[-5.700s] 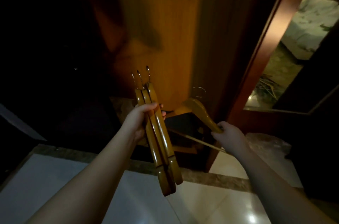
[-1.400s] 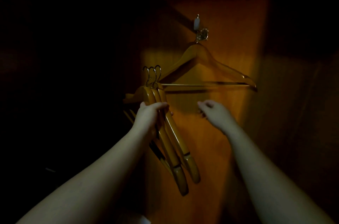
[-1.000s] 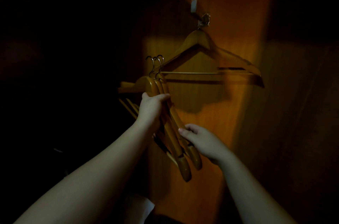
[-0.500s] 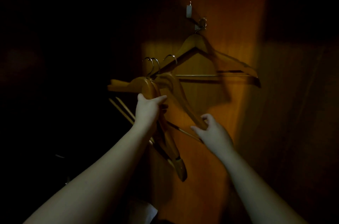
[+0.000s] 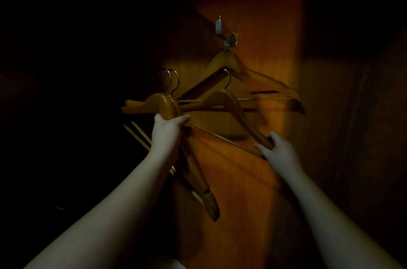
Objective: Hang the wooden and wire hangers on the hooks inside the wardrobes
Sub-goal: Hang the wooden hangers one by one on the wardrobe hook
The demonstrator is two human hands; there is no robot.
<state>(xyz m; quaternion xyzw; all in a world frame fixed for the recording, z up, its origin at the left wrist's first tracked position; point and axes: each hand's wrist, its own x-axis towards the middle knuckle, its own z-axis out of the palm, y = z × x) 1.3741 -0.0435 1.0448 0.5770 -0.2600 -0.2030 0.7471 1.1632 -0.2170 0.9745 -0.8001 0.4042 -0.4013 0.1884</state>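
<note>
I took the wall hook [image 5: 231, 39] on the wardrobe panel [image 5: 275, 37] as my landmark. One wooden hanger [image 5: 224, 61] hung from it already, its blurred right arm reaching down to the right. Just below the hook, and in front of that hanger, I held a second hanger [image 5: 233, 110] in the air; its metal hook was under the wall hook and did not touch it. My right hand [image 5: 277, 152], below and right of the hook, gripped the lower end of this hanger's arm, fingers curled around the wood, forearm stretched up. Left of and below the hook, my left hand [image 5: 166, 131] clenched around a bundle of two hangers [image 5: 165, 106] at their shoulders, their metal hooks pointing up.
</note>
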